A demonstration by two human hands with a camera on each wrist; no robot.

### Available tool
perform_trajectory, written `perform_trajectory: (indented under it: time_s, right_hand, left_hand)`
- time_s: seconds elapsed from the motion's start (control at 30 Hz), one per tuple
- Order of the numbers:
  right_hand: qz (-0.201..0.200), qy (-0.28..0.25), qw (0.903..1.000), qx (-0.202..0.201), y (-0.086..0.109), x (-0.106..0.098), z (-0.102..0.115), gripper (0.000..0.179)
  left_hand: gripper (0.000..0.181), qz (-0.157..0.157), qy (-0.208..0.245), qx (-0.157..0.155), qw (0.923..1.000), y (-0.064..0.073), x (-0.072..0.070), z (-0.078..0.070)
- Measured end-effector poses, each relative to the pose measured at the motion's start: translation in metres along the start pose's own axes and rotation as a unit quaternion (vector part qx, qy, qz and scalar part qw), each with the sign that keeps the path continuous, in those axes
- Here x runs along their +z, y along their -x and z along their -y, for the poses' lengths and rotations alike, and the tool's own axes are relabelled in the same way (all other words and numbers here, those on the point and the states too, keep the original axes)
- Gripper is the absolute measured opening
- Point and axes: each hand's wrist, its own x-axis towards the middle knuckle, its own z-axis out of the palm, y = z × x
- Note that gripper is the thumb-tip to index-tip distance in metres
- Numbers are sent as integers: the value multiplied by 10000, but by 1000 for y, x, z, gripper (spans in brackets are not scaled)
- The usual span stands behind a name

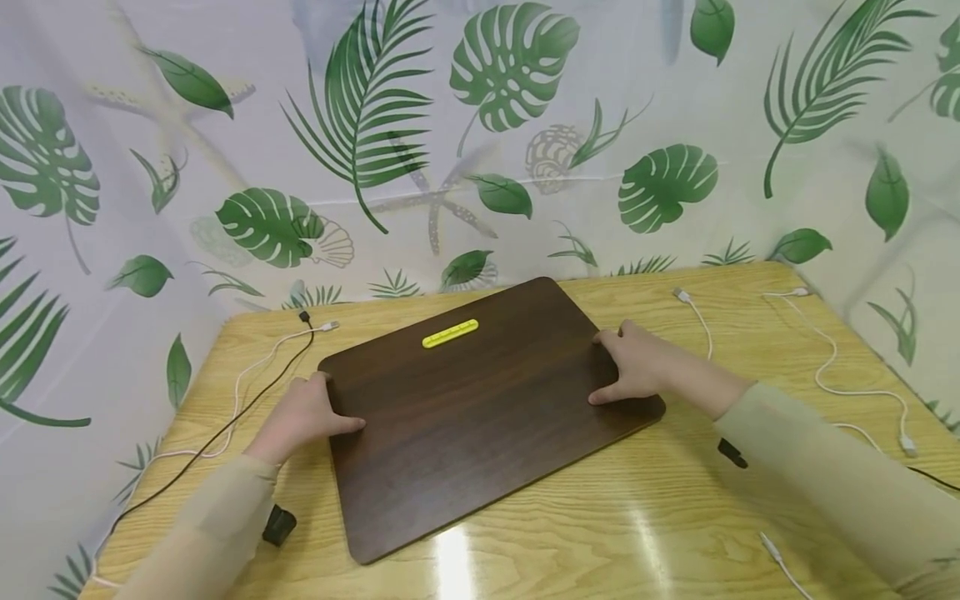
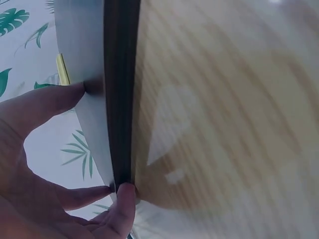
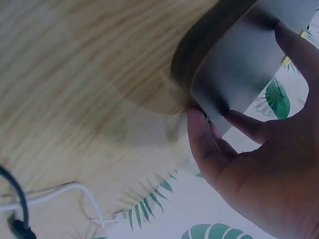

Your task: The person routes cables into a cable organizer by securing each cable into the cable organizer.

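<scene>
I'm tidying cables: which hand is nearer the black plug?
Left. The left hand grips the board in front of the black plug; the right hand grips the board's opposite side.

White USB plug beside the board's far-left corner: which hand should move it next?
Likely the left hand: it grips the dark wooden board near the white USB plug; the right hand grips the opposite edge, farther away.

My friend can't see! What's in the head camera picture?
A person's left hand and right hand grip opposite ends of a dark brown board at a wood-grain table. A yellow strip lies on the board near its far edge. Cables lie either side; a leaf-print backdrop is behind.
</scene>
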Motion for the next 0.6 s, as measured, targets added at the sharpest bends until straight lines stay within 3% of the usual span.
perform_trajectory:
  time_s: [0.3,0.6]
  right_hand:
    - [-93,-159,9998,-26,16,0,-6,86]
    - [178,-241,9995,-38,26,0,-14,92]
  left_hand:
    - [100,51,-11,63,10000,-11,2,-20]
    - [102,108,63,183,9998,-23,5,-27]
